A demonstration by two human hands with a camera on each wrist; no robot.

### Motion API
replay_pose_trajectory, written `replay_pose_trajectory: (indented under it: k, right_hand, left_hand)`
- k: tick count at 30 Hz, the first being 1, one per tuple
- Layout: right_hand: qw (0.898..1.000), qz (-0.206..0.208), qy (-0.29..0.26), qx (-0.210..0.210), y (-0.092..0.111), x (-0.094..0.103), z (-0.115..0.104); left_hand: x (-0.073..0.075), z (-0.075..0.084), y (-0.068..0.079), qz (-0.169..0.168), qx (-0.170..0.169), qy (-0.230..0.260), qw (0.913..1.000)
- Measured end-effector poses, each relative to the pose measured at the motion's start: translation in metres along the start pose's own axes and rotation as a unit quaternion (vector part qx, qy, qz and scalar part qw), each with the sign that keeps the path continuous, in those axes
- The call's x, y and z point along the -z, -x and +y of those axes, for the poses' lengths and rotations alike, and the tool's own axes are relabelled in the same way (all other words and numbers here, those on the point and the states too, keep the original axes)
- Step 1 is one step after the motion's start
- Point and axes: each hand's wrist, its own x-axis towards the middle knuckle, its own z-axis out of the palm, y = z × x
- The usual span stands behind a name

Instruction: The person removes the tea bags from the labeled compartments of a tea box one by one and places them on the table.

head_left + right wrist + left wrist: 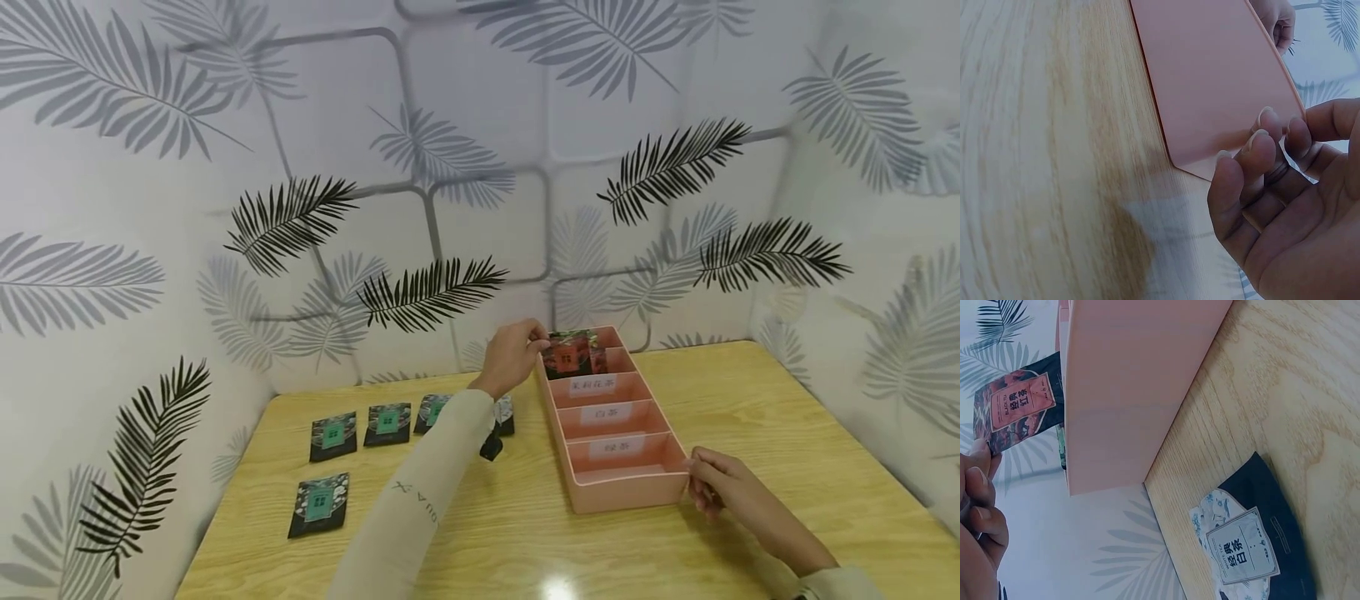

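Note:
A pink divided box [628, 492] stands on the table, with paper labels in Chinese on its dividers. At its far end my left hand [512, 357] pinches the top edge of a tea sachet [1020, 405] with a red label. The lower end of that sachet is behind the box's wall in the left wrist view. Another red sachet [598, 360] shows beside it in the far compartments. My right hand [731, 492] holds the near right corner of the box between thumb and finger, the other fingers curled loosely.
Several dark sachets with green labels [321, 504] lie on the left of the wooden table [510, 533]. A white-tea sachet [1242, 547] lies left of the box, partly hidden by the left sleeve in the head view. A leaf-patterned wall [480, 233] stands behind.

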Motion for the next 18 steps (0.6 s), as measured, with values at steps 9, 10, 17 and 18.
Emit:
replay_pose_trajectory:
  k: [9,10,17,18]
  right_hand:
    - [1.0,-0.003,-0.001,-0.011,-0.001,-0.002,0.001]
    - [1.0,-0.002,-0.002,-0.013,-0.001,-0.002,0.0]
    - [1.0,0.004,-0.001,-0.009,0.0,-0.002,-0.002]
    - [1.0,0.003,-0.001,-0.007,0.0,-0.002,-0.002]
  left_hand:
    - [0.006,-0.001,0.003,-0.006,-0.008,0.003,0.9999]
    - [0.007,-0.001,0.003,-0.004,-0.008,0.005,0.9999]
    - [0.015,0.002,0.005,-0.001,-0.012,0.014,0.9998]
    - [0.017,0.003,0.005,-0.001,-0.012,0.013,0.9998]
